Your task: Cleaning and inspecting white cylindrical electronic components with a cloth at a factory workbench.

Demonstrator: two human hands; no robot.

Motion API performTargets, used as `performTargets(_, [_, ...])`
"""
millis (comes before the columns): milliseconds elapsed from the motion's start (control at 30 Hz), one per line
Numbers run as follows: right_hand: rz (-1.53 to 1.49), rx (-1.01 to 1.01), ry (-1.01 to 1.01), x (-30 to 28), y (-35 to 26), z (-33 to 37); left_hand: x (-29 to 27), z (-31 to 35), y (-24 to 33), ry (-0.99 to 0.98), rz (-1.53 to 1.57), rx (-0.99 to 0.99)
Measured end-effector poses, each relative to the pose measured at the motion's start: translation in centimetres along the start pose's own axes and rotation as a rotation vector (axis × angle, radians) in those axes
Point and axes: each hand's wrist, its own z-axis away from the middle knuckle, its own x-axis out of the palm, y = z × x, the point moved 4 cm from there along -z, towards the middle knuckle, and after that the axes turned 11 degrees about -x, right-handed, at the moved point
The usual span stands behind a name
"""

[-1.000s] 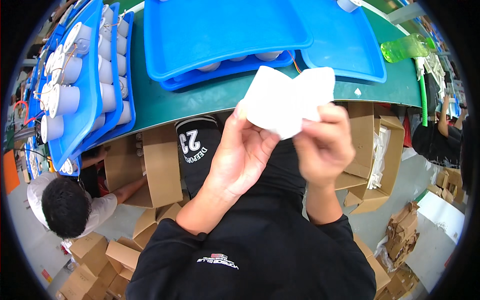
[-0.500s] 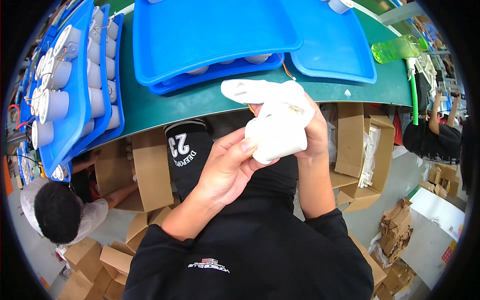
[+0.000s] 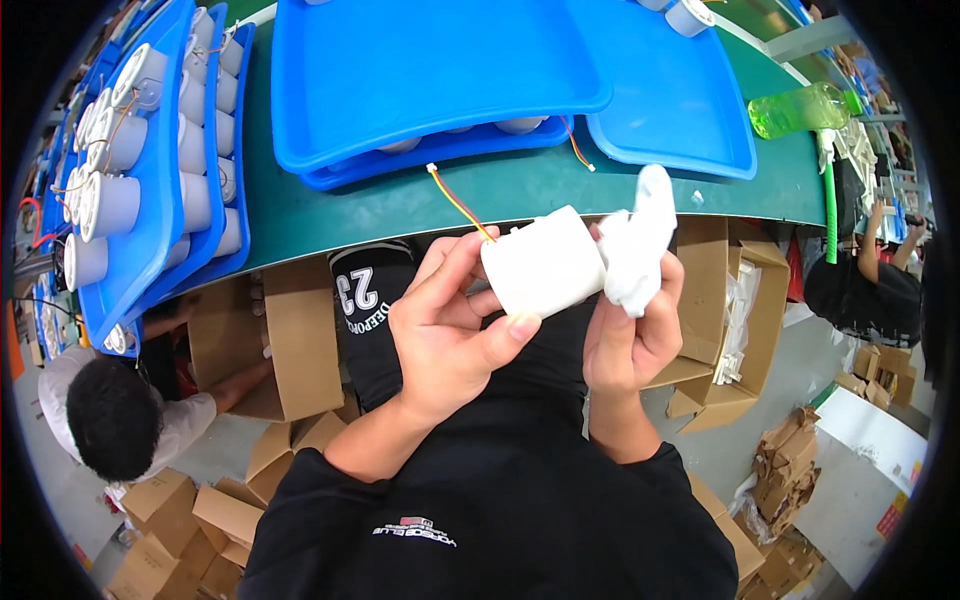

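My left hand (image 3: 445, 315) is closed around a white plastic cylinder (image 3: 545, 262), thumb below it and fingers behind. From the cylinder's left end a short red, yellow and dark cable (image 3: 456, 200) sticks up, tipped with a small white connector. My right hand (image 3: 632, 335) pinches a crumpled white cloth (image 3: 640, 245), which stands up above the fingers close to the cylinder's right end. Both things are held in the air over my lap, just in front of the green table edge (image 3: 400, 222).
Stacked blue trays (image 3: 430, 70) lie ahead, another blue tray (image 3: 670, 110) beside them. On the left, tilted trays hold several white cylinders (image 3: 110, 205). A green bottle (image 3: 800, 110) lies at right. Cardboard boxes (image 3: 310, 340) stand under the table; another person (image 3: 115, 415) crouches at lower left.
The cloth has come off the cylinder and is now upright in my right hand. The cylinder has turned in my left hand, bringing its cable into view.
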Motion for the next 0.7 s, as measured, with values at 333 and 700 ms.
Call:
performTargets(333, [0.394,-0.284,-0.095,0.0,-1.9,-3.1,0.2,0.3,0.8,0.011,-0.490,0.286])
performTargets(700, [0.502,-0.384,0.060,0.8,-0.1,-2.5,0.3,-0.5,1.1,0.066,-0.480,0.263])
